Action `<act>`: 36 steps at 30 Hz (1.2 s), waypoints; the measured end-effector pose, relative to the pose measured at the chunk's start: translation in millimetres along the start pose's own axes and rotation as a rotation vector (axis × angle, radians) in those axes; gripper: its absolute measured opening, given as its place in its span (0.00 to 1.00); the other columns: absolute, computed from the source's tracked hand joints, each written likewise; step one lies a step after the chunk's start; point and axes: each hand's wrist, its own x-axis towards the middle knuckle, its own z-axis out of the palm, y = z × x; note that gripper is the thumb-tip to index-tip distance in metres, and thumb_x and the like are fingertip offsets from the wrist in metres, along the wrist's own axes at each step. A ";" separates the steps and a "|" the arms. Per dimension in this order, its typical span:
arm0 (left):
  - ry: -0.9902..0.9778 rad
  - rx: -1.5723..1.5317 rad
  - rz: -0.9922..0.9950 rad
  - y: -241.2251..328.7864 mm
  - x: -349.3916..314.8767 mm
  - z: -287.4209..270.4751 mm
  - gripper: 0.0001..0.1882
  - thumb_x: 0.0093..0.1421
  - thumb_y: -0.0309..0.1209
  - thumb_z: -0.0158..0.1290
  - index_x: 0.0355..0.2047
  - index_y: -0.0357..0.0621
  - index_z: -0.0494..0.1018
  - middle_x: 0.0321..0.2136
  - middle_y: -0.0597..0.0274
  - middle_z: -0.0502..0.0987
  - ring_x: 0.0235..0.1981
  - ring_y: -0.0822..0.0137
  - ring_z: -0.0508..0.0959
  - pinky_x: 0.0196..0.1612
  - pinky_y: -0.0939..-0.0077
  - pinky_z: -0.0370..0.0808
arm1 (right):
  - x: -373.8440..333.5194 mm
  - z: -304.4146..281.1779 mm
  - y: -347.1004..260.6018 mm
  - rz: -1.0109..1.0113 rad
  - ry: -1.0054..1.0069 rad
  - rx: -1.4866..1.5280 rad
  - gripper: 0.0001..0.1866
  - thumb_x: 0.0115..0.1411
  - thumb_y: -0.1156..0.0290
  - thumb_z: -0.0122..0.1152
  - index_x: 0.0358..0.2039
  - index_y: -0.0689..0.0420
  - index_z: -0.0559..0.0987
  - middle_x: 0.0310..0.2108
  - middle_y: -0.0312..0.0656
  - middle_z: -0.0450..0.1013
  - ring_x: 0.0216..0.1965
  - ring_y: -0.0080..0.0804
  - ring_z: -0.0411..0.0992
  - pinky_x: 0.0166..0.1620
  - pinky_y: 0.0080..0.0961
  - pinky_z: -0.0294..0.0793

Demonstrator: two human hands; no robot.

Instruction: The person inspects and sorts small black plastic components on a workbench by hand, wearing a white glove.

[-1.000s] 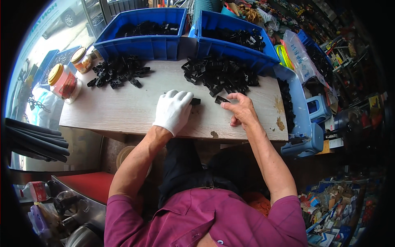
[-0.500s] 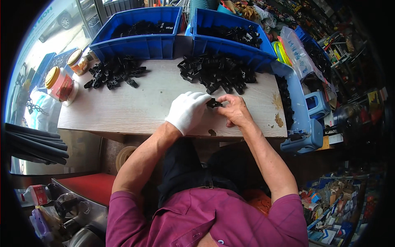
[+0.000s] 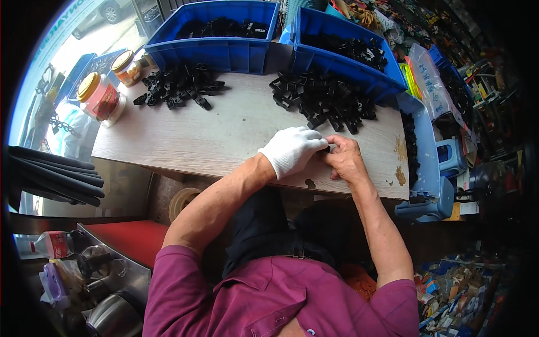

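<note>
My left hand (image 3: 293, 150), in a white knit glove, is closed on one side of a small black plastic part (image 3: 328, 149). Bare, my right hand (image 3: 345, 159) pinches the same part from the other side. Most of the part is covered by my fingers, so its exact shape is hidden. Both hands meet over the near edge of the pale wooden table (image 3: 224, 132). Just beyond them lies a heap of similar black plastic parts (image 3: 320, 98). A smaller heap of black parts (image 3: 178, 85) lies at the far left of the table.
Two blue bins, a left one (image 3: 208, 56) and a right one (image 3: 348, 70), hold black parts along the back. Two lidded jars (image 3: 101, 98) stand at the left edge. A lighter blue tub (image 3: 429, 151) and a blue stool (image 3: 429, 208) adjoin the right side.
The view has shifted, so the table and bins sit further right in the picture. My hands have drawn closer together around the black part, which shows less now.
</note>
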 end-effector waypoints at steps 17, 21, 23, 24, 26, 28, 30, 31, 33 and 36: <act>0.053 0.248 0.038 3.0 -16.9 -2.2 0.15 0.56 0.32 0.55 0.44 0.49 0.78 0.40 0.64 0.80 0.44 0.57 0.80 0.48 0.61 0.77 | -0.6 5.2 -3.2 -0.030 -0.018 -0.024 0.18 0.54 0.77 0.67 0.47 0.60 0.82 0.13 0.28 0.65 0.12 0.17 0.61 0.14 0.22 0.66; 0.072 0.222 0.016 5.3 -19.0 -4.3 0.18 0.54 0.29 0.57 0.47 0.49 0.77 0.45 0.58 0.80 0.48 0.52 0.79 0.50 0.59 0.77 | -2.8 5.8 -0.2 -0.043 -0.008 -0.006 0.16 0.55 0.76 0.68 0.46 0.62 0.82 0.13 0.29 0.66 0.10 0.18 0.61 0.14 0.21 0.65; 0.200 0.205 -0.057 10.0 -15.7 -15.5 0.21 0.51 0.28 0.60 0.48 0.47 0.77 0.47 0.55 0.79 0.49 0.49 0.78 0.50 0.57 0.77 | -3.8 0.1 4.9 -0.061 0.023 0.007 0.15 0.56 0.73 0.71 0.44 0.63 0.81 0.14 0.30 0.68 0.10 0.18 0.62 0.14 0.20 0.64; 0.283 0.212 -0.043 8.9 -22.3 -33.2 0.23 0.48 0.23 0.59 0.48 0.44 0.77 0.48 0.52 0.78 0.50 0.47 0.78 0.51 0.56 0.77 | -3.2 -2.4 8.2 -0.062 0.031 0.011 0.15 0.56 0.73 0.71 0.44 0.63 0.81 0.14 0.30 0.68 0.10 0.18 0.62 0.14 0.20 0.64; 0.418 0.426 -0.078 -13.7 -32.5 -65.8 0.22 0.44 0.17 0.53 0.43 0.42 0.76 0.45 0.53 0.78 0.46 0.49 0.77 0.47 0.56 0.77 | -4.7 -4.9 12.2 -0.057 0.053 0.118 0.17 0.55 0.70 0.75 0.42 0.64 0.79 0.14 0.29 0.68 0.10 0.17 0.61 0.14 0.18 0.64; 0.432 0.635 -0.214 -44.9 -51.7 -93.5 0.22 0.46 0.18 0.53 0.44 0.42 0.77 0.44 0.54 0.79 0.46 0.49 0.77 0.46 0.58 0.77 | -11.9 -9.1 11.0 -0.055 0.074 0.176 0.19 0.55 0.68 0.75 0.42 0.64 0.77 0.15 0.30 0.69 0.11 0.18 0.63 0.16 0.20 0.70; 0.298 0.768 -0.358 -85.1 -81.0 -109.9 0.19 0.48 0.20 0.55 0.43 0.44 0.77 0.43 0.57 0.79 0.47 0.50 0.77 0.45 0.60 0.77 | -13.2 -12.6 9.1 -0.022 0.056 0.324 0.22 0.55 0.68 0.74 0.45 0.67 0.77 0.16 0.33 0.71 0.10 0.20 0.65 0.16 0.22 0.72; 0.199 0.794 -0.432 -91.1 -89.9 -113.0 0.18 0.49 0.20 0.56 0.42 0.45 0.77 0.43 0.57 0.80 0.48 0.50 0.77 0.46 0.61 0.77 | -14.3 -18.2 6.9 0.007 0.043 0.306 0.23 0.55 0.68 0.74 0.46 0.65 0.75 0.14 0.32 0.69 0.11 0.20 0.66 0.19 0.27 0.78; 0.201 0.762 -0.380 -95.8 -95.1 -112.6 0.18 0.50 0.19 0.55 0.42 0.45 0.77 0.42 0.57 0.80 0.49 0.50 0.77 0.48 0.61 0.78 | -12.5 -32.8 10.2 0.030 0.080 0.316 0.22 0.55 0.68 0.74 0.46 0.64 0.75 0.14 0.32 0.68 0.10 0.21 0.67 0.19 0.28 0.79; 0.262 0.650 -0.312 -79.4 -84.1 -97.2 0.19 0.50 0.16 0.54 0.42 0.45 0.77 0.41 0.57 0.80 0.52 0.49 0.76 0.50 0.60 0.78 | -0.6 -68.6 18.8 0.078 0.244 0.333 0.19 0.56 0.66 0.74 0.43 0.59 0.75 0.13 0.32 0.67 0.10 0.24 0.68 0.20 0.31 0.82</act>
